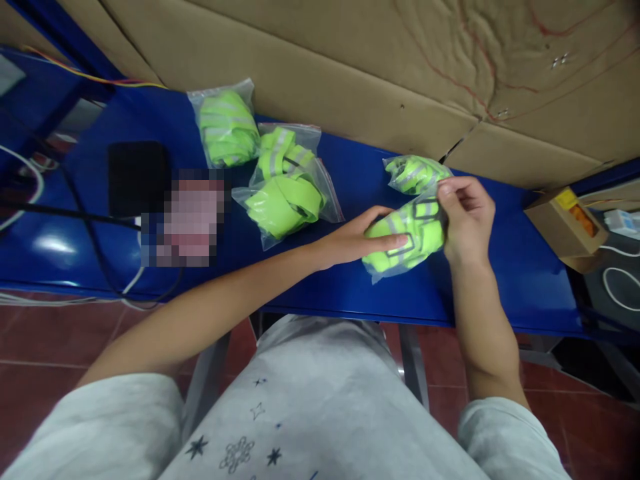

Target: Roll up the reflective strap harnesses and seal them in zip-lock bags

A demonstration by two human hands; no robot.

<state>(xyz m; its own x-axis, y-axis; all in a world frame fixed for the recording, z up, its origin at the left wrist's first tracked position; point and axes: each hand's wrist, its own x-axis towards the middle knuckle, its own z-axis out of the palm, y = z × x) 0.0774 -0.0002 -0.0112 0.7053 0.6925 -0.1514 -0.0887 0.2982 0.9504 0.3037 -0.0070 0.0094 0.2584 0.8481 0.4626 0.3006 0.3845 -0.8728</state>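
Note:
A clear plastic bag of neon-green reflective straps (407, 243) lies on the blue table (350, 293) in front of me. My left hand (360, 237) rests flat on its left side, fingers stretched out over the bag. My right hand (465, 213) is curled, pinching the bag's upper right edge between thumb and fingers. Just behind it lies another small bag of green straps (413, 173). Two more filled bags sit to the left, one (287, 190) near the middle and one (227, 127) further back.
A black pad (136, 177) and a blurred pink patch (187, 217) lie at the left, with black and white cables (90, 247) across the table. A small cardboard box (565, 223) stands at the right. Large cardboard sheets (400, 67) lean behind the table.

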